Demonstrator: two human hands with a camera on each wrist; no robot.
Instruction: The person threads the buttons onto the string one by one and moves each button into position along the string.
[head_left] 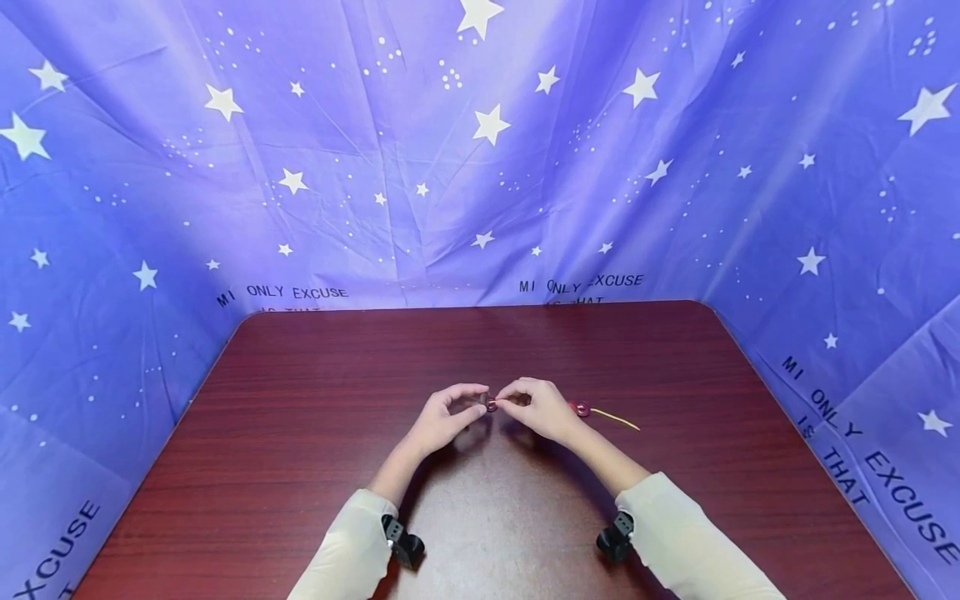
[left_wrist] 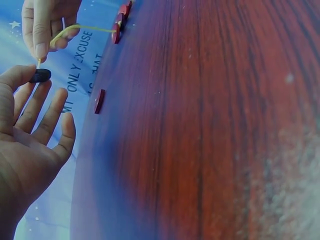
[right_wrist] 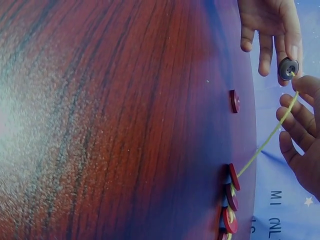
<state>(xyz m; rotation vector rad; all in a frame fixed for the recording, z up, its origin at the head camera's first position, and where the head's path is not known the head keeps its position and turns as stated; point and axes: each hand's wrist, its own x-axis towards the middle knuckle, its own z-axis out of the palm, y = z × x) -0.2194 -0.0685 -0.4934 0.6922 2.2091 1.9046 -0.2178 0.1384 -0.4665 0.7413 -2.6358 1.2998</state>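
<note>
A dark button (right_wrist: 288, 69) with several holes is pinched between the thumb and fingertips of my left hand (head_left: 444, 421), above the table. Facing it, my right hand (head_left: 543, 410) pinches a yellow cord (right_wrist: 267, 140) close to the button's face. The cord meets the button at a hole; how far it goes through I cannot tell. From the right hand the cord runs down to several red and dark red buttons (right_wrist: 231, 220) strung on it, which lie on the table. One loose red button (right_wrist: 234, 101) lies apart from the string, beneath the hands.
The brown wood-grain table (head_left: 330, 433) reaches back to a purple star-patterned curtain (head_left: 420, 150). A yellow cord end (head_left: 617, 417) trails to the right of the strung buttons. Dark wrist cameras (head_left: 405, 546) sit at both sleeves.
</note>
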